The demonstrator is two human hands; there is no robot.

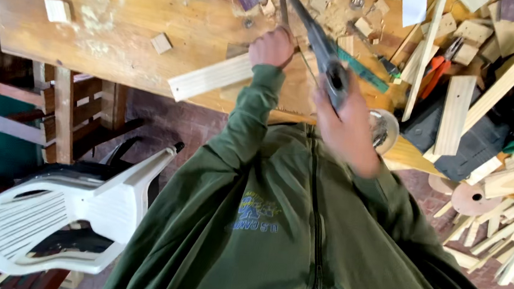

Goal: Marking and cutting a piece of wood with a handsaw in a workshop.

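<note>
White plastic chair (65,209): on the floor, below the surface's near edge, at the far left.

Surface (114,32): wooden workbench, worn and dusty, its near edge running across the middle of the view.

Two small wood blocks (57,10): near the surface's far left corner, just apart from each other. A third small block (161,43) lies well right of them, on bare wood.

Plank (210,76): pale wood, lying across the near edge of the surface, tilted up to the right; its left end overhangs the edge.

Left hand (271,47): green sleeve, fingers curled shut, pressing down on the plank at its right end.

Saw (316,37): dark blade and handle, blurred, slanting from the far side of the surface toward the person, just right of the left hand.

Right hand (346,123): blurred, fingers wrapped shut round the saw's handle, at the near edge.

Tape roll (384,130): round, at the near edge, just right of the right hand.

Orange-handled pliers (438,68): toward the right side of the surface, among wood strips.

Offcuts (499,216): strips and discs piled past the surface's right end, on the floor.
</note>
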